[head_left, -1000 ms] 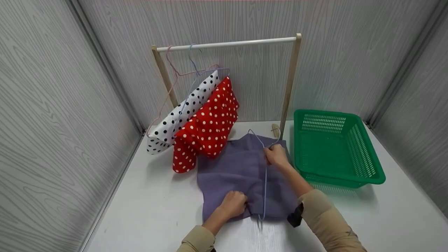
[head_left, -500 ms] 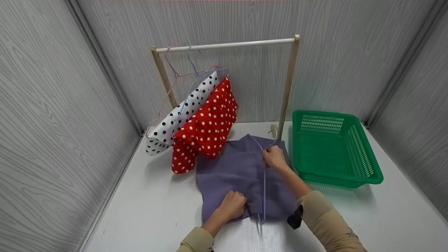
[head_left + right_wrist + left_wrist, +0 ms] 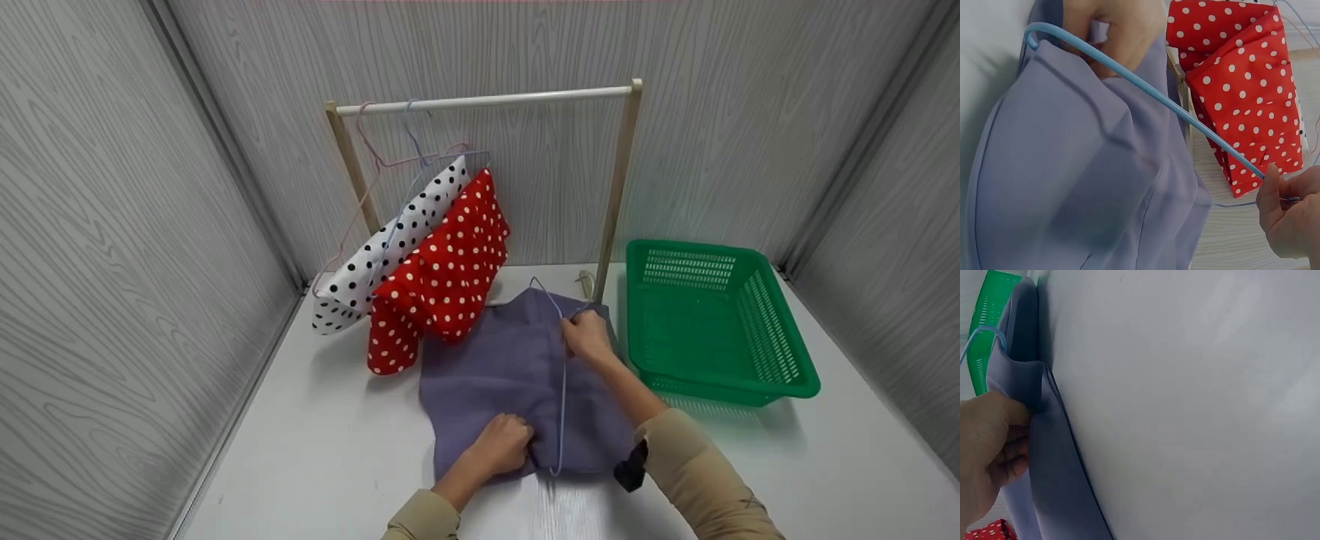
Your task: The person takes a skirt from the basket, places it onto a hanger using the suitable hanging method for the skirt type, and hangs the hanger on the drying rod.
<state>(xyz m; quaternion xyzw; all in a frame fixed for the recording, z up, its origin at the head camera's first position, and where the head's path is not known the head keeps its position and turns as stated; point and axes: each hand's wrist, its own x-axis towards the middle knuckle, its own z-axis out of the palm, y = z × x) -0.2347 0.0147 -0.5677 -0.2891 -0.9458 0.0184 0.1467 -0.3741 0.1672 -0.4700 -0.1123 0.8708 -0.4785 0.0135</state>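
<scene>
A purple-grey cloth (image 3: 487,360) lies on the white table, its layered edge visible in the left wrist view. My left hand (image 3: 504,444) pinches the cloth near its front edge, thumb above and fingers curled under. My right hand (image 3: 587,335) grips a light blue wire hanger (image 3: 562,405) near its hook. The hanger lies lengthwise over the cloth, its bent near end at the cloth's front edge. In the right wrist view, that curved end (image 3: 1039,34) overlaps a raised fold of cloth beside my left hand (image 3: 1123,28).
Behind stands a wooden rack with a white rail (image 3: 487,99). On its left hang a white cloth with black dots (image 3: 420,210) and a red cloth with white dots (image 3: 457,255), on pink and blue hangers. A green basket (image 3: 697,384) stands at the right.
The hanger's near end has shifted slightly left, toward my left hand. My left hand has moved slightly right with the cloth still pinched; my right hand keeps its grip.
</scene>
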